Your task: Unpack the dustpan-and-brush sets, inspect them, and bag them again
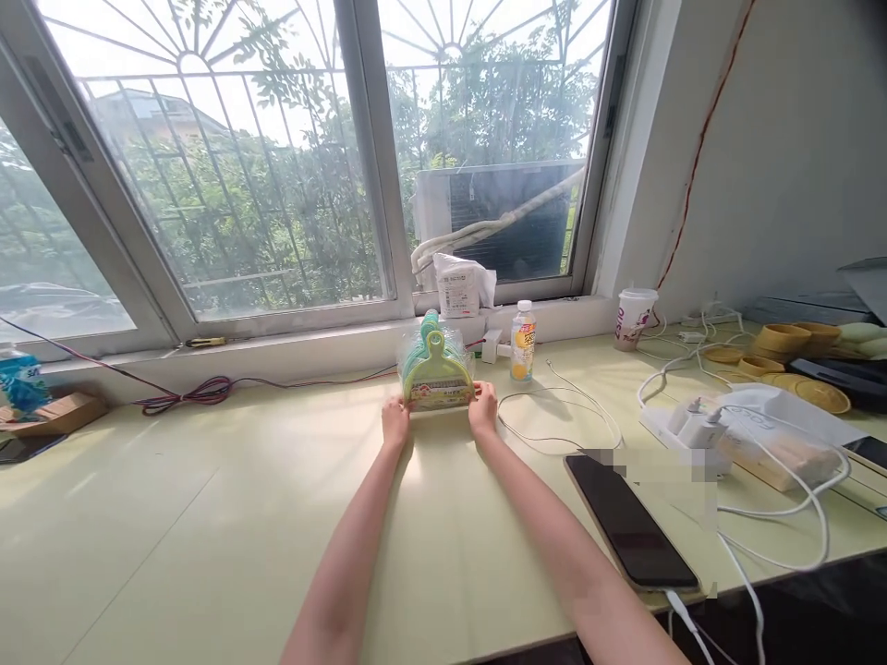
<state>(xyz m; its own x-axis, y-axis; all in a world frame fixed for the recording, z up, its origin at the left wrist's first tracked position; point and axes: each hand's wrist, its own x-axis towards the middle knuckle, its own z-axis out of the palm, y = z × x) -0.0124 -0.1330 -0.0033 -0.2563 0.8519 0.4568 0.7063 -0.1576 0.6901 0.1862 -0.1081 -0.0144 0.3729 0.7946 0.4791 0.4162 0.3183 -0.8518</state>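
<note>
A row of small dustpans (436, 363) in clear plastic wrap stands upright against the windowsill, a yellow-green one in front and teal ones behind. The front dustpan has a round hanging loop at the top and a printed label with a dark brush strip across its lower part. My left hand (395, 422) is closed at its lower left edge. At the lower right edge, my right hand (483, 408) grips it with fingers curled. Both arms reach straight forward over the table (228, 517). My fingertips are partly hidden at the dustpan's sides.
Right of the dustpans stand a drink bottle (523, 342) and a white adapter (492, 346). A tissue pack (458, 286) sits on the sill. Further right are a cup (635, 319), a charging phone (630, 522), a power strip (683, 429) and loose cables. A bundled wire (208, 392) lies left.
</note>
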